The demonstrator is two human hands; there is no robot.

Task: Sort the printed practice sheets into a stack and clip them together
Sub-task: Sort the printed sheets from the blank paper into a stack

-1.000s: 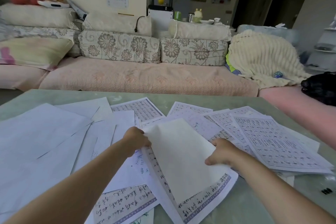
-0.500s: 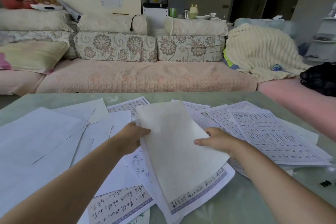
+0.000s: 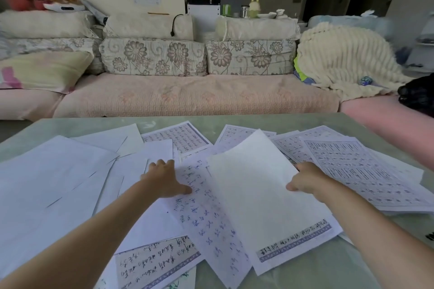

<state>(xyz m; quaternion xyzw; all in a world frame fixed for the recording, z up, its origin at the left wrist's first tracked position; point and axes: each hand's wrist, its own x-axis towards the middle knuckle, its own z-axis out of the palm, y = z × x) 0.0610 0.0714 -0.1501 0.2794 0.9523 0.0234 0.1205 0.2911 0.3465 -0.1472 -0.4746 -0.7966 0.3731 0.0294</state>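
Many printed practice sheets lie scattered over the green table (image 3: 352, 272). My right hand (image 3: 305, 179) pinches the right edge of a blank-side-up sheet (image 3: 256, 192) and holds it tilted above the pile. My left hand (image 3: 165, 179) rests flat, fingers spread, on a sheet with blue handwriting (image 3: 206, 218). A bordered sheet (image 3: 296, 245) lies under the lifted one. Grid-printed sheets (image 3: 359, 171) sit at the right; blank-side sheets (image 3: 54, 183) cover the left. No clip can be made out.
A pink sofa (image 3: 187, 96) with floral cushions runs behind the table's far edge. A cream knitted blanket (image 3: 340, 58) lies on its right end. A small black object (image 3: 430, 236) sits at the table's right edge.
My left hand has let go of the blank-side sheet and dropped flat onto the handwritten sheet. My right hand has carried the sheet to the right, uncovering the handwritten page.
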